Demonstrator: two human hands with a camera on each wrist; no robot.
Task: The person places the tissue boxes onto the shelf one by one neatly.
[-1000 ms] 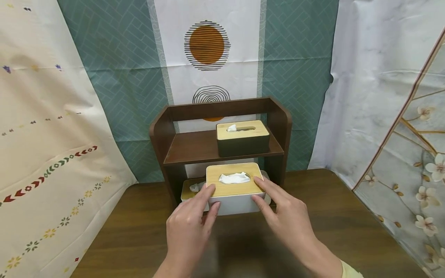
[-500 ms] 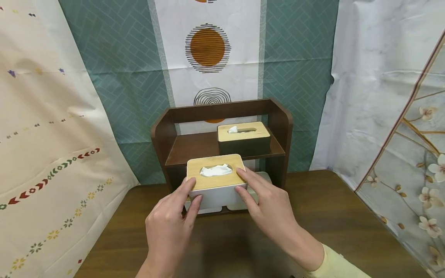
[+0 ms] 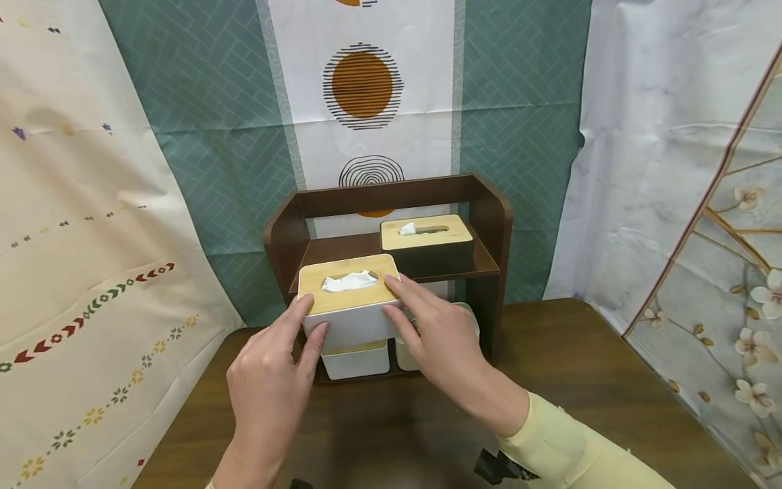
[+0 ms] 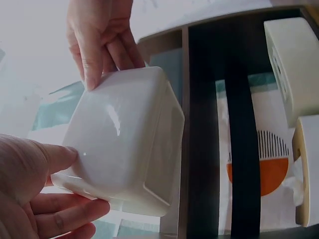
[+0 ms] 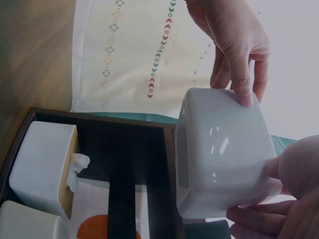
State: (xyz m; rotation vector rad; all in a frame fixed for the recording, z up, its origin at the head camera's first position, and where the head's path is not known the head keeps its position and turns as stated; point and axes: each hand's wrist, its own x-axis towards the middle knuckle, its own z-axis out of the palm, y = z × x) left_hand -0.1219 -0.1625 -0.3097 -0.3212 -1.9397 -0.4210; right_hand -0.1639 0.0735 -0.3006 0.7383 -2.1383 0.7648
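Note:
Both hands hold a white tissue box (image 3: 351,326) with a pale wooden lid in front of the left part of the shelf unit (image 3: 497,299). A tuft of tissue shows in the lid's oval slot. At the box's left end, my left hand (image 3: 269,373) grips it with the thumb on the front wall and fingers reaching over the lid. My right hand (image 3: 442,339) grips the right end likewise. From below, the left wrist view shows the smooth white underside of the box (image 4: 114,134), with the right hand (image 4: 104,40) at its far end.
On the upper shelf's right side stands a dark green tissue box (image 3: 427,258). Below, another white tissue box (image 3: 357,363) stands left of a cream box (image 3: 406,355), partly hidden by the right hand. The unit stands on a brown wooden table (image 3: 550,367), with hanging cloth behind.
Both hands have carried the white tissue box left and upward, from before the lower shelf to the height of the upper shelf's left side. The boxes below have come more into view.

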